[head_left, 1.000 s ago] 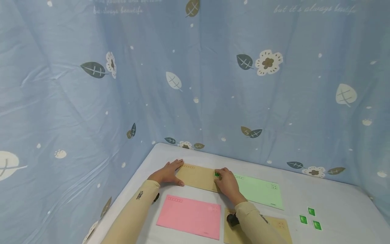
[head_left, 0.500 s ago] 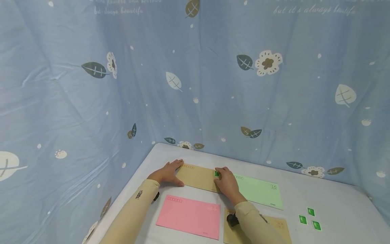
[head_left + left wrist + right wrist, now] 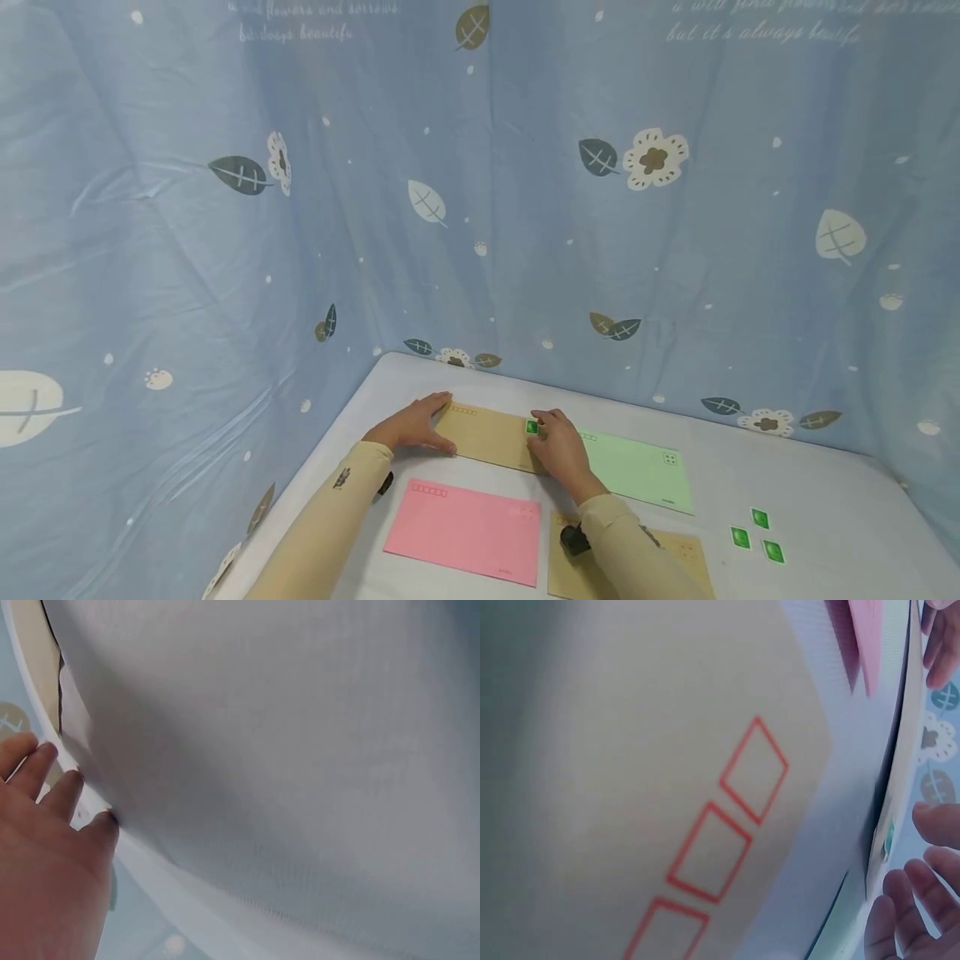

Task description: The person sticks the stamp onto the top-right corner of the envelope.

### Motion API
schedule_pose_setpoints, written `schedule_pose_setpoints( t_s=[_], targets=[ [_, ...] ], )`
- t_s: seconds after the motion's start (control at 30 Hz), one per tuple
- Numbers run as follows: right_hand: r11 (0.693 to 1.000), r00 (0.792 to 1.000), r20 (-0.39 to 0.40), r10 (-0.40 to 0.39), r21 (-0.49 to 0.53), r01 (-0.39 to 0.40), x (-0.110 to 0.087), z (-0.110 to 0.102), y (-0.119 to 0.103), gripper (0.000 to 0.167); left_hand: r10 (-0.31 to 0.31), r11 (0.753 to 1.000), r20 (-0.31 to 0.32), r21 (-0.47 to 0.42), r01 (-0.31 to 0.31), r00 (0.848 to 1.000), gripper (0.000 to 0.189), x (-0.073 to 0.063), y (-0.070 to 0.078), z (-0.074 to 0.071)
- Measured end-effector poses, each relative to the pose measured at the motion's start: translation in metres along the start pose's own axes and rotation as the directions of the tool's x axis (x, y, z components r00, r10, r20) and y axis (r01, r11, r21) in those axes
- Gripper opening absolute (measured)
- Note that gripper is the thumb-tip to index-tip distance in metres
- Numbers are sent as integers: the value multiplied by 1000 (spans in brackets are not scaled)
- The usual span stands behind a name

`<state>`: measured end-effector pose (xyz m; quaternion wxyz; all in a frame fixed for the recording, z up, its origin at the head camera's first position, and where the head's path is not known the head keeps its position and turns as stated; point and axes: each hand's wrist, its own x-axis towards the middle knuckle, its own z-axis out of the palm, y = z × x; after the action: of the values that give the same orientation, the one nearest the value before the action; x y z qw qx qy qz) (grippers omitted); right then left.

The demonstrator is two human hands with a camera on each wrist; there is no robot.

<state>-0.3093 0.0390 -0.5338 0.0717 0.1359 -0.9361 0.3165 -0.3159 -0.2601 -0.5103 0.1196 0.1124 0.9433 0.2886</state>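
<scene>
A tan envelope (image 3: 483,435) lies at the back of the table, a small green stamp (image 3: 532,427) on its upper right corner. My left hand (image 3: 411,425) rests at the envelope's left end, thumb and fingers spread along that edge. At the other end is my right hand (image 3: 561,450), its fingertips just beside the stamp. In the right wrist view, the right hand (image 3: 922,900) has its thumb and fingers apart, with the stamp (image 3: 889,841) seen edge-on near them. The left wrist view shows the left hand's fingers (image 3: 64,793) at the envelope's edge.
A light green envelope (image 3: 637,471) lies right of my right hand. Nearer are a pink envelope (image 3: 463,531) and another tan envelope (image 3: 686,567), partly under my right forearm. Three green stamps (image 3: 773,552) lie at the right. A blue curtain (image 3: 480,208) surrounds the white table (image 3: 832,500).
My right fingers have shifted slightly off the green stamp, so more of it shows on the envelope. My left hand stays in place. The head view has turned a little.
</scene>
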Motion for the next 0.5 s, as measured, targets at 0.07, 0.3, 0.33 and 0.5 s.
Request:
schedule_pose_setpoints(
  t_s=[0.07,0.3,0.33,0.5],
  targets=[
    [1000,1000,0,-5,8,5,-1,-2,0,49,-5,1000,-6,-8,5,1000,112,0,1,2],
    [1000,1000,-1,-10,13,10,-5,-9,1,48,11,999,-25,-35,-12,1000,110,0,3,5],
    [1000,1000,-2,-6,11,6,-6,-10,1,48,14,999,-26,-37,-15,1000,109,0,4,5],
    [1000,1000,-6,20,5,-20,-7,-16,1,46,39,999,-43,-35,-41,998,106,0,8,5]
  ],
)
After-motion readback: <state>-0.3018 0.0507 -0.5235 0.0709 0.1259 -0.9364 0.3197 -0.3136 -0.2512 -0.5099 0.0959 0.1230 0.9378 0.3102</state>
